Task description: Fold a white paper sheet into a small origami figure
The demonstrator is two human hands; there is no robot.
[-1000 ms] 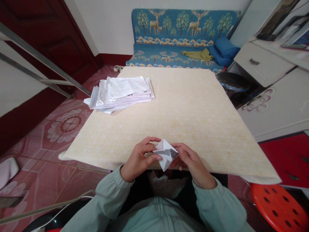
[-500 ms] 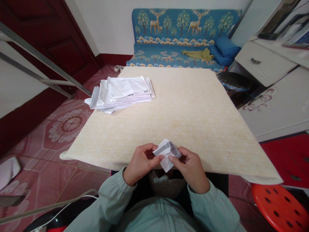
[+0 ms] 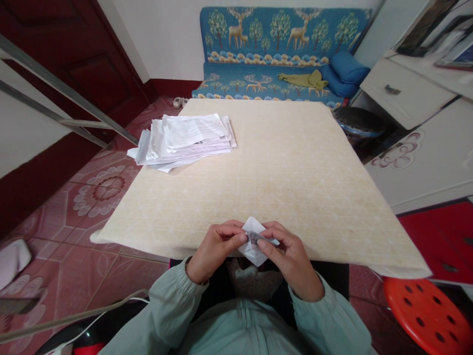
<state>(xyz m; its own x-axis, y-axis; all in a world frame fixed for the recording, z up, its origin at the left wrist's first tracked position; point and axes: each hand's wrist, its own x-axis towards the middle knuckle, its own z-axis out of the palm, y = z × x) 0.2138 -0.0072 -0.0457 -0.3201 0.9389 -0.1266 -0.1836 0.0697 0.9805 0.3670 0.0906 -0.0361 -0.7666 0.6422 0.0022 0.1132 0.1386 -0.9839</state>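
Observation:
A small piece of folded white paper [image 3: 253,254] with a grey printed inner side is held just above the near edge of the table. My left hand [image 3: 216,254] and my right hand [image 3: 291,261] both pinch it between thumbs and fingers. Their fingertips nearly meet over its middle and hide part of the folds. A pointed corner of the paper hangs below my fingers. A loose stack of white printed papers [image 3: 185,140] lies on the far left of the cream table top [image 3: 288,192], well away from my hands.
The table's left edge overhangs a patterned red tile floor [image 3: 66,246]. A red stool [image 3: 424,315] stands at lower right, with white cabinets [image 3: 424,153] beyond it. A metal railing [image 3: 55,88] crosses the left. A blue deer-patterned sofa [image 3: 273,59] stands behind the table.
My hands have come closer together and the fingertips now pinch the paper's middle. The paper has been pressed narrower, with less of its grey side showing.

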